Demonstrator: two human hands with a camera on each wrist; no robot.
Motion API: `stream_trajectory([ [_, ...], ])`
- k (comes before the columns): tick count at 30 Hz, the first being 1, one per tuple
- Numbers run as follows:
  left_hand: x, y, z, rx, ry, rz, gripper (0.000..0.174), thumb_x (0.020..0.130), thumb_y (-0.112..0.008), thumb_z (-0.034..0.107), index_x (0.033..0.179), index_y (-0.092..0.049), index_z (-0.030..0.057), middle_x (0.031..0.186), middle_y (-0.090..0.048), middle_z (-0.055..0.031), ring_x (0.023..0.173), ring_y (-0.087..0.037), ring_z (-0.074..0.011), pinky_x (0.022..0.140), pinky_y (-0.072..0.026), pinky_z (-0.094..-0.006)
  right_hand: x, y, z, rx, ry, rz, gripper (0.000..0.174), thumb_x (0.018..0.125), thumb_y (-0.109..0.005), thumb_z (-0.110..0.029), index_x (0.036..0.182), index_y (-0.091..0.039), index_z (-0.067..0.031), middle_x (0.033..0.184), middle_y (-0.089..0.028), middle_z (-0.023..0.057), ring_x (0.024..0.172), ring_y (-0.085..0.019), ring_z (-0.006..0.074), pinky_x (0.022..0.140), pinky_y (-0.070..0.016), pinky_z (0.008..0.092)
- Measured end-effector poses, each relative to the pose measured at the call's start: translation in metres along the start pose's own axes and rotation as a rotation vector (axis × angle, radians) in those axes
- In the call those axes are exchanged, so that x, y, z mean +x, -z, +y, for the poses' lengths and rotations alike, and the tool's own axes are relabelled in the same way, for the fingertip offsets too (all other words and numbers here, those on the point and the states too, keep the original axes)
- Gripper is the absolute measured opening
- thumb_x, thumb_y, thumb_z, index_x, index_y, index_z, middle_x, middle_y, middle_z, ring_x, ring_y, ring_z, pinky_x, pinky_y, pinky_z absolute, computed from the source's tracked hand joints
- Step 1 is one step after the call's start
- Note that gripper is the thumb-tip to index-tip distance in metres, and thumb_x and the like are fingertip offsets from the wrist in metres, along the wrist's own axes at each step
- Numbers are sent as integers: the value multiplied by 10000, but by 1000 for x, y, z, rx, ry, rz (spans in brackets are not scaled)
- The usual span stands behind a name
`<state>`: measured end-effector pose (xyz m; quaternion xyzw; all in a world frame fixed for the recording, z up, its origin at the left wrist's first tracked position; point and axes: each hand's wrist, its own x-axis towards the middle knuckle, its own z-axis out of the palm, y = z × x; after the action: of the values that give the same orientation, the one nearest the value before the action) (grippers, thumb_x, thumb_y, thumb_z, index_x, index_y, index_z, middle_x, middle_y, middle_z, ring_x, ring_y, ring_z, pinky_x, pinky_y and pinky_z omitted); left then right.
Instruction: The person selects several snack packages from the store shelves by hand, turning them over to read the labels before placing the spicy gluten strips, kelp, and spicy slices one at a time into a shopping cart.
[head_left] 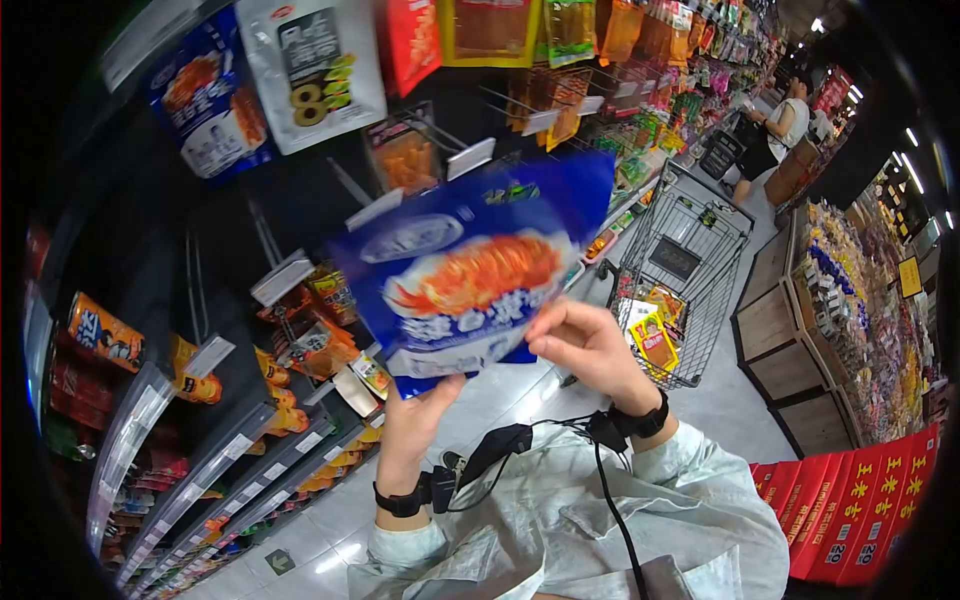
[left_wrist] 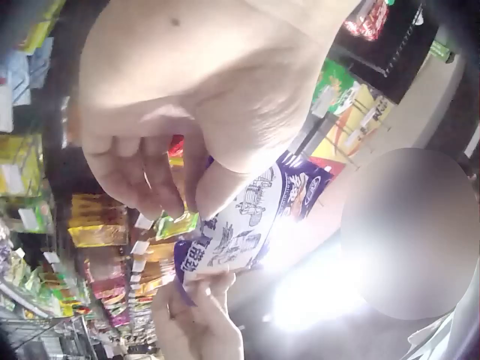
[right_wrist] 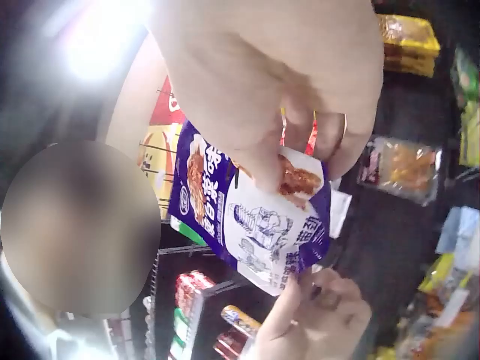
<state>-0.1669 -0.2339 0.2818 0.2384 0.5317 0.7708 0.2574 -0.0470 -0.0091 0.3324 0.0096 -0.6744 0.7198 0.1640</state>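
Observation:
A blue snack pouch (head_left: 470, 250) with a picture of reddish food is held up in front of the body, tilted. My left hand (head_left: 425, 415) grips its bottom edge, the thumb on the front and the other fingers hidden behind. At the pouch's lower right edge, my right hand (head_left: 590, 350) pinches it between thumb and fingers. Both wrist views show the pouch's white panel with line drawings (right_wrist: 259, 225), between the two hands. A similar blue pouch (head_left: 210, 100) hangs on the rack at upper left, beside a white pouch (head_left: 312, 75).
Hooks and shelves (head_left: 235, 450) of packaged snacks line the left. A wire shopping cart (head_left: 690, 230) with yellow packets (head_left: 653, 342) stands ahead to the right. Beyond it is a person (head_left: 785, 130). Loose-goods bins (head_left: 790, 340) and red boxes (head_left: 850, 505) are on the right.

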Motion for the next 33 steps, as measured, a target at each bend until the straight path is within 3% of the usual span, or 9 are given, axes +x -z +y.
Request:
stream_trajectory([
  [2,-1,-26,-24,32,123,-63,402,910,-724,24,1287,-590,-4,1223,-661,-53,1083,-625,-145,958,-493,-318,-33,42,12,-123,-87,30,71,949,-654,48,991,-694,6,1069,-672,59,1026,-648,148,943,-508,294],
  [6,3,-100,-56,121,110,-99,451,908,-712,-14,1329,-550,-19,1268,-641,-86,1132,-611,-157,1014,-472,-321,-92,124,29,-210,-141,175,93,926,-644,66,923,-717,10,998,-713,58,955,-681,148,873,-536,289],
  [8,6,-128,-76,103,209,-165,436,920,-699,-15,1329,-549,-27,1267,-641,-95,1151,-605,-166,1038,-459,-323,-126,159,38,-158,-192,292,114,915,-628,78,916,-721,13,994,-717,60,943,-682,144,862,-537,284],
  [15,25,-232,-139,161,419,-395,439,965,-644,4,1378,-500,-32,1305,-615,-89,1219,-575,-163,1064,-440,-335,-209,235,50,22,-273,469,157,924,-646,58,1069,-689,15,1081,-705,54,1009,-670,125,935,-528,282],
  [17,29,-254,-151,164,450,-417,425,968,-616,-23,1373,-489,-44,1286,-621,-91,1193,-588,-156,1050,-449,-326,-224,248,47,8,-298,496,259,902,-680,54,1158,-677,11,1158,-691,61,1097,-652,144,1006,-514,307],
  [22,42,-271,-173,235,510,-516,568,944,-663,-6,1447,-400,-16,1371,-561,-89,1244,-549,-153,1065,-439,-333,-235,264,44,1,-342,503,386,869,-701,72,1247,-652,6,1255,-654,65,1159,-630,159,1038,-506,321],
  [33,123,-285,-201,174,356,-633,576,921,-658,-43,1439,-407,-27,1350,-572,-91,1242,-552,-161,1054,-448,-329,-181,281,19,-129,-351,645,473,834,-624,155,1282,-629,4,1264,-610,44,1149,-602,121,943,-516,252],
])
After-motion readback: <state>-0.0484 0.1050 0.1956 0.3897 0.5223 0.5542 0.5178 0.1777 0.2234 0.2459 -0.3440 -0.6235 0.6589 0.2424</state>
